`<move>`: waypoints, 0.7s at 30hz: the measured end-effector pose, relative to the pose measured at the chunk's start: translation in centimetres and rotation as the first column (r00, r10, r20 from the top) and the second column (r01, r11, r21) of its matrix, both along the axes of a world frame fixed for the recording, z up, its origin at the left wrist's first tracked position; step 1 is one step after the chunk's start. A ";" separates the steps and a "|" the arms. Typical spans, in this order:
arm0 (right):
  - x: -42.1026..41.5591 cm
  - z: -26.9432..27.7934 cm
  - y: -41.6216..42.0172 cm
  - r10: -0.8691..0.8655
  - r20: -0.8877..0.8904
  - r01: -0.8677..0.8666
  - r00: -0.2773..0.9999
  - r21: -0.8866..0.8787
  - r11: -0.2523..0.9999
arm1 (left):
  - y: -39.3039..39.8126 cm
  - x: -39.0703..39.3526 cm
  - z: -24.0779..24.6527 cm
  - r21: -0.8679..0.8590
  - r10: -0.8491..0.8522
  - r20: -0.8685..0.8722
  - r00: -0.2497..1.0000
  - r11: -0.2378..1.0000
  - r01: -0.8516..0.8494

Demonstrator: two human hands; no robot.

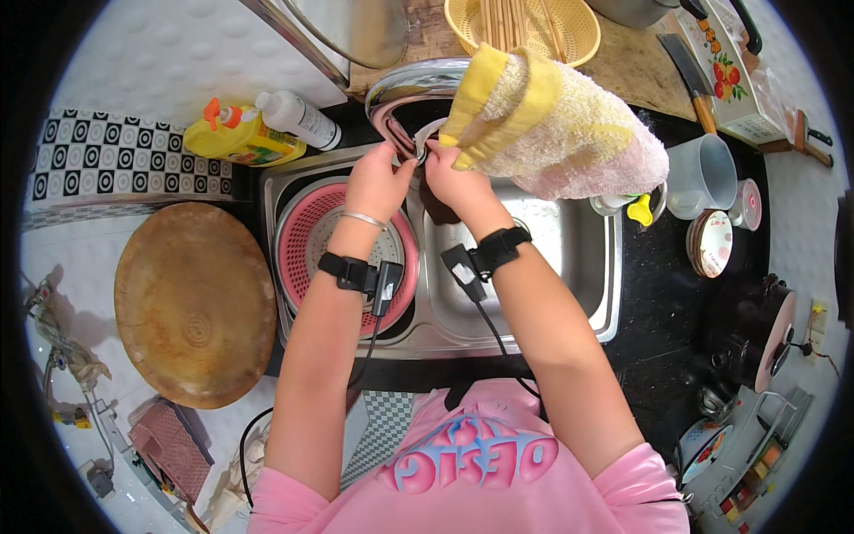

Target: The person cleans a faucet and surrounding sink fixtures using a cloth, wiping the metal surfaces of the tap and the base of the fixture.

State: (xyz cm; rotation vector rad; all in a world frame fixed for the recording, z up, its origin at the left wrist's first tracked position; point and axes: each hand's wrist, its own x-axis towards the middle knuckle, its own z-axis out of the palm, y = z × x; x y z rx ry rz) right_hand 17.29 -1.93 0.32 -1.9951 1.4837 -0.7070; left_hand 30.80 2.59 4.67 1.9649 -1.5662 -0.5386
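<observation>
My left hand [381, 183] and my right hand [456, 179] meet at the faucet, above the divider of a steel double sink [427, 334]. The fingers of both hands pinch a pale strip [427, 133] near the end of the curved chrome faucet [407, 83]; its material is unclear. A yellow and white terry towel [567, 127] hangs over the faucet, just right of my right hand, and hides part of the faucet. Below my left hand, a pink plastic colander [297, 233] sits in the left basin. Something dark brown [437, 203] shows below my right hand.
A yellow soap bottle [247, 137] and a white bottle [300, 120] stand behind the left basin. Left lies a round wooden board [197, 307]. Right are a clear plastic jug [700, 175], stacked bowls [710, 243] and a cleaver [687, 67]. A yellow basket [584, 43] holds chopsticks.
</observation>
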 end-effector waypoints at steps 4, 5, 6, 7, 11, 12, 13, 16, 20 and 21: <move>-1.7 1.5 1.6 0.086 0.095 -0.096 0.992 0.102 0.990 | 0.0 0.0 -0.1 -0.020 -0.002 -0.025 1.000 1.000 0.001; -2.0 1.1 2.5 0.135 0.112 -0.153 0.985 0.173 0.973 | 0.0 -0.1 0.1 -0.024 0.001 -0.035 0.999 1.000 -0.002; -2.5 0.2 3.6 0.177 0.131 -0.204 0.976 0.240 0.949 | -0.2 0.0 -0.1 -0.041 -0.011 -0.021 1.000 0.999 0.011; -2.7 -0.7 4.7 0.217 0.155 -0.255 0.964 0.308 0.917 | -0.1 -0.2 0.4 -0.034 -0.011 -0.041 0.999 0.999 0.009; -2.2 -0.7 6.3 -0.164 0.397 0.104 0.903 0.169 0.980 | 0.0 -0.1 0.6 -0.008 0.012 -0.078 0.997 1.000 -0.012; -2.4 0.6 5.0 -0.147 0.358 0.068 0.922 0.222 0.973 | 0.1 -0.1 0.4 0.012 0.024 -0.068 0.997 1.000 -0.023; -2.5 1.6 3.6 -0.125 0.324 0.035 0.938 0.271 0.962 | 0.3 -0.1 0.5 0.026 0.034 -0.053 0.998 0.999 -0.032; -1.9 1.6 0.4 0.104 0.272 -0.145 0.957 0.133 0.980 | 0.0 -0.6 0.7 0.001 0.019 -0.034 0.999 1.000 -0.019; -0.5 -0.1 -1.3 0.172 0.127 -0.180 0.977 0.053 0.982 | -0.1 -1.0 0.8 -0.002 0.022 -0.018 1.000 1.000 -0.022; -0.1 -0.4 -1.3 0.165 0.076 -0.169 0.983 0.047 0.985 | 0.0 -1.0 0.7 -0.002 0.020 0.001 1.000 1.000 -0.020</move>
